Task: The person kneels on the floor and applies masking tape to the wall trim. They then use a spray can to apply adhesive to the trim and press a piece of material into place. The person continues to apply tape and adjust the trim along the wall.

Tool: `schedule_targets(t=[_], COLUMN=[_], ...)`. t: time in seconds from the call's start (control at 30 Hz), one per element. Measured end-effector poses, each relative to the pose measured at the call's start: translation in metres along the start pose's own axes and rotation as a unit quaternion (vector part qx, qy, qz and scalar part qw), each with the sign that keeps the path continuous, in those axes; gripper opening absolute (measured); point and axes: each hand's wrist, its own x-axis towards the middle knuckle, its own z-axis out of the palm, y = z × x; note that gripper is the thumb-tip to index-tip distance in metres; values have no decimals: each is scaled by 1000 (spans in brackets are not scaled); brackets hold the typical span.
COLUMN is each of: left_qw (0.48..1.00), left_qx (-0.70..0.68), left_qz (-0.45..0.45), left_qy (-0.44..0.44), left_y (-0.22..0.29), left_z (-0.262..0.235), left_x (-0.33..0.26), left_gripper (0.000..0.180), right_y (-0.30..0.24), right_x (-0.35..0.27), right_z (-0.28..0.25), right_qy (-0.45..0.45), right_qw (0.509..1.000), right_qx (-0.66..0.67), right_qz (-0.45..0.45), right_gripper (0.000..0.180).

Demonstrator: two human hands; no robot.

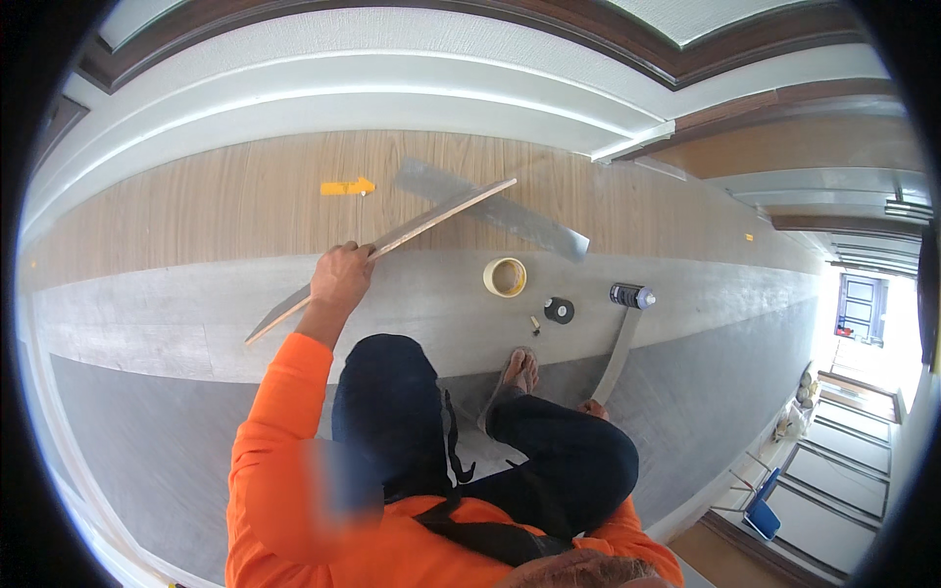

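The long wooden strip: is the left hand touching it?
Touching. The head view shows the left hand closed around the long wooden strip, lifted off the floor.

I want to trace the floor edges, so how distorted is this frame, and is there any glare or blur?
Head view: strong fisheye, so the floor seam and wall trim bow toward the black rim; daylight blows out the far window at right; the left hand and its long strip are sharp; a blurred patch covers part of the orange sleeve.

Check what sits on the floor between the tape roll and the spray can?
In the head view, a small black roll lies between the tape roll and the spray can. A tiny peg-like bit lies just left of it.
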Motion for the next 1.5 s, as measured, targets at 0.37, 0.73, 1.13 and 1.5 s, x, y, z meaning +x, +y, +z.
schedule_targets(t=[0.37,0.73,1.13,1.5], left_qw=[998,998,991,995], left_qx=[44,60,129,99], left_qz=[-20,-29,-20,-16], left_qy=[-27,-15,-7,2], left_y=[4,15,2,18], left_z=[-9,-10,4,0], left_x=[13,21,12,8], left_gripper=[29,25,28,28], right_y=[-43,-37,-24,-24], right_x=[92,115,112,127], right_z=[27,60,79,67], right_qy=[19,40,135,188], right_qw=[999,998,984,967], right_qx=[-8,38,96,165], right_qz=[-26,-44,-67,-47], right_gripper=[52,70,56,45])
